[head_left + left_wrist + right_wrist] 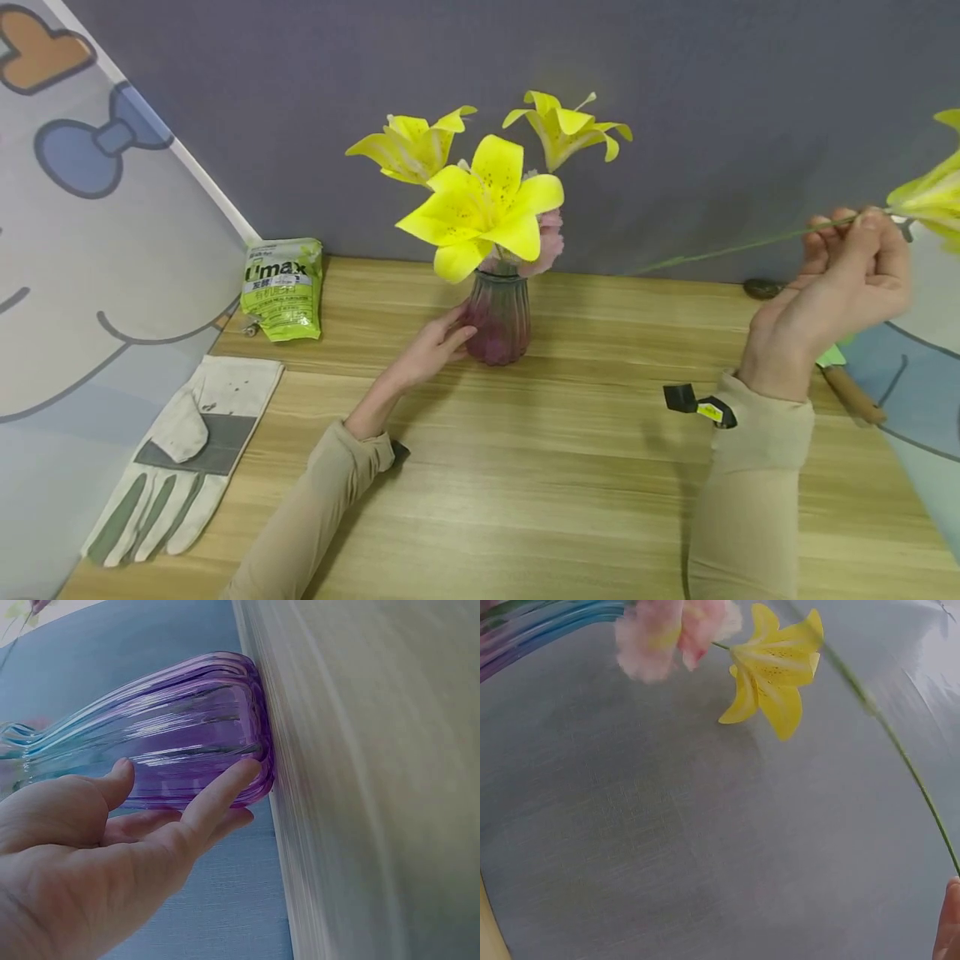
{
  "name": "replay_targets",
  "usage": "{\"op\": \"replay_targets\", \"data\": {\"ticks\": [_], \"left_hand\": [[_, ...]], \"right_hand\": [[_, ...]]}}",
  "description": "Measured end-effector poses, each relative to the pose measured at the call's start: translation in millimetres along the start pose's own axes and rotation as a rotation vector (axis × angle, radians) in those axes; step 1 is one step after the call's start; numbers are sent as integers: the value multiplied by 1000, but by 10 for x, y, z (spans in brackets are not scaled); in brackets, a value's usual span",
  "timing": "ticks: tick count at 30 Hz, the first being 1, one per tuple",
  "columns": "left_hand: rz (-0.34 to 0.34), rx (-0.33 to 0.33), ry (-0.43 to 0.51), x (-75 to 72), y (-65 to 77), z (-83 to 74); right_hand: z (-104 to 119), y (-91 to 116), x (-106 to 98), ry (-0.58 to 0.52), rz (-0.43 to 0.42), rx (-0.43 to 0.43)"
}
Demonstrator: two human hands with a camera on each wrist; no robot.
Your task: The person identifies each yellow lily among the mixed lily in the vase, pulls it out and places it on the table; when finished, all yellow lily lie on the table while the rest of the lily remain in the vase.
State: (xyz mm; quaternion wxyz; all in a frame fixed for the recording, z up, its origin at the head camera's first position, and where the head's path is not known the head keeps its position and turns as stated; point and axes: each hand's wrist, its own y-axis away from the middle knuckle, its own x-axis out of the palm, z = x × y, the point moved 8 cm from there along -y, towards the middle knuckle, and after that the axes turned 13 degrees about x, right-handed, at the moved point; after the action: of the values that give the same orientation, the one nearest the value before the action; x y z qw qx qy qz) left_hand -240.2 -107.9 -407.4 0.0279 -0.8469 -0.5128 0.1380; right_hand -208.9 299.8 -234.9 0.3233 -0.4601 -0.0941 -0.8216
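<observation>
A ribbed glass vase (498,321), purple at the base and bluish toward the neck, stands upright against the back wall. In it are several yellow lilies (483,204) and pink flowers (550,242). My left hand (431,346) touches the vase low on its left side, fingers fairly straight; the left wrist view shows the fingertips (244,774) at the purple base (225,727). Off to the right, my right hand (843,287) pinches the green stem (742,247) of another yellow lily (930,196) just below its bloom. The stem's free end points left toward the vase.
At the left stand a green Umax bag (281,292) and, nearer, a white and grey work glove (187,458). A wooden-handled tool (855,396) lies beyond my right forearm, with a dark rounded object (762,288) by the wall. Patterned panels flank the wooden table (525,492).
</observation>
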Motion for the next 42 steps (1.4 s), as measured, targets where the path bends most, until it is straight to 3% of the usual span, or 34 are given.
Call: {"op": "replay_targets", "data": {"ticks": [5, 14, 24, 34, 42], "left_hand": [[7, -1, -24, -15, 0, -1], [10, -8, -10, -1, -5, -5], [7, -8, 1, 7, -3, -16], [4, -4, -1, 4, -6, -33], [19, 0, -4, 20, 1, -24]], "right_hand": [[-77, -11, 11, 35, 30, 52], [-381, 3, 93, 97, 204, 206], [-777, 244, 153, 423, 542, 304], [-1219, 420, 76, 757, 733, 445], [-1544, 513, -21, 930, 840, 525]]}}
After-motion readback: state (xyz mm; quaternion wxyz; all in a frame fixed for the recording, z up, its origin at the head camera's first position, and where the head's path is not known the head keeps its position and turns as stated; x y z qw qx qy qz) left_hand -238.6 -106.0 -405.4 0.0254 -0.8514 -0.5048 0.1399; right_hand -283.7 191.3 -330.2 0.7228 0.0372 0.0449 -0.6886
